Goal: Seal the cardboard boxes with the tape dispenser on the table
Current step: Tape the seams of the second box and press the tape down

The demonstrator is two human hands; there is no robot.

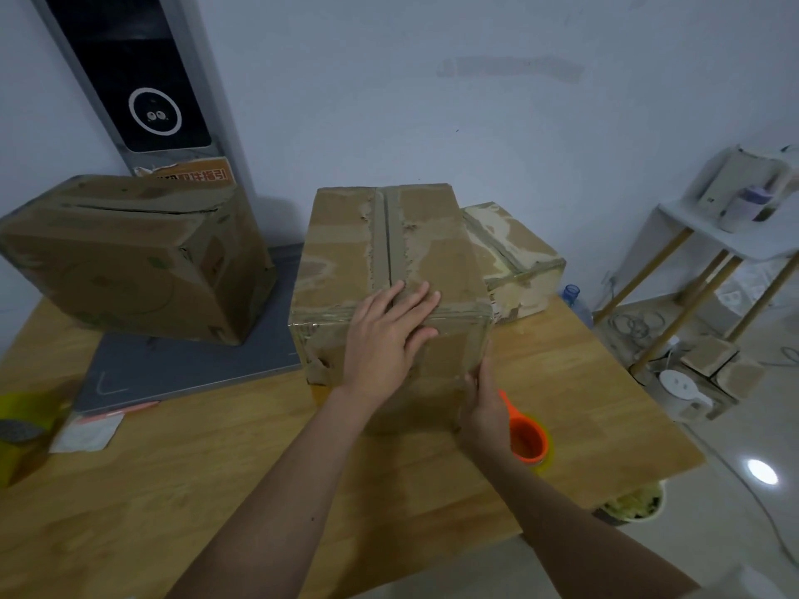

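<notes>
L hand (385, 335) flat on middle box (389, 252), fingers straight, pressing tape; R hand (484, 408) grips orange tape dispenser (525, 436) by box's near corner.

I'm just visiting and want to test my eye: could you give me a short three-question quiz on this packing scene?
1. True or false: the left hand lies flat on the middle box.
2. The orange tape dispenser is: A) on the left box, B) on the table by the right hand, C) on the floor.
3. How many boxes are on the table?

Key: 1 true; 2 B; 3 three, counting the small box behind the middle one.
</notes>
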